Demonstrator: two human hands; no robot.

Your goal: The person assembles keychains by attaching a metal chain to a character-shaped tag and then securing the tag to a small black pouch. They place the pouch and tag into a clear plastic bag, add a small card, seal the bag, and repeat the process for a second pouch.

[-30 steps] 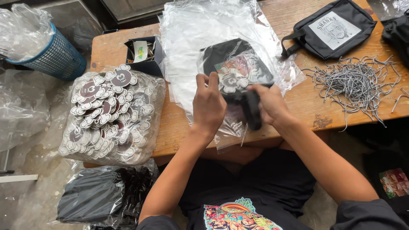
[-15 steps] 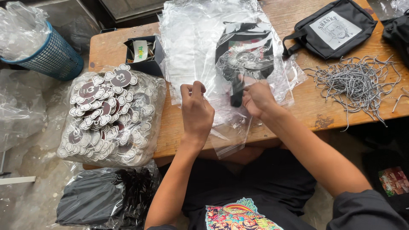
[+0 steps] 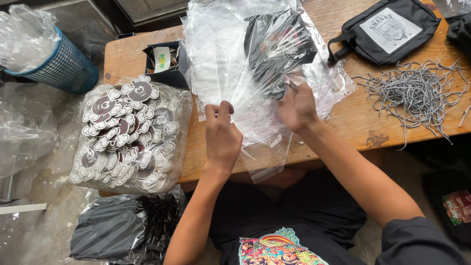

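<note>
Two bare hands are at work over a wooden tabletop (image 3: 343, 122), both on the same clear plastic sleeve (image 3: 235, 73) that lies on top of a loose stack of such sleeves. Left hand (image 3: 223, 137) pinches the sleeve's near edge, thumb and fingers closed on the film, grip tight. Right hand (image 3: 297, 105) is closed on the film too, just beside the black printed pouch (image 3: 279, 46) that sits inside the sleeve, up toward the far side of the tabletop. The film is pulled taut between the two hands, creases fanning out toward the pouch.

Off to the person's left, hanging partly over the tabletop's edge, a big clear bag of flower-shaped white and maroon badges (image 3: 130, 137) bulges. Behind it sits a small dark open box (image 3: 164, 64) with a white card in it. Down below, a black plastic-wrapped bundle (image 3: 117, 230) rests on the floor, and a blue mesh basket (image 3: 61, 68) stuffed with clear plastic stands well apart at the far left.

To the right, a tangle of grey speckled cords (image 3: 412, 93) sprawls on the wood, and beyond it lies a second black pouch with a white printed panel (image 3: 387, 29), not bagged.
</note>
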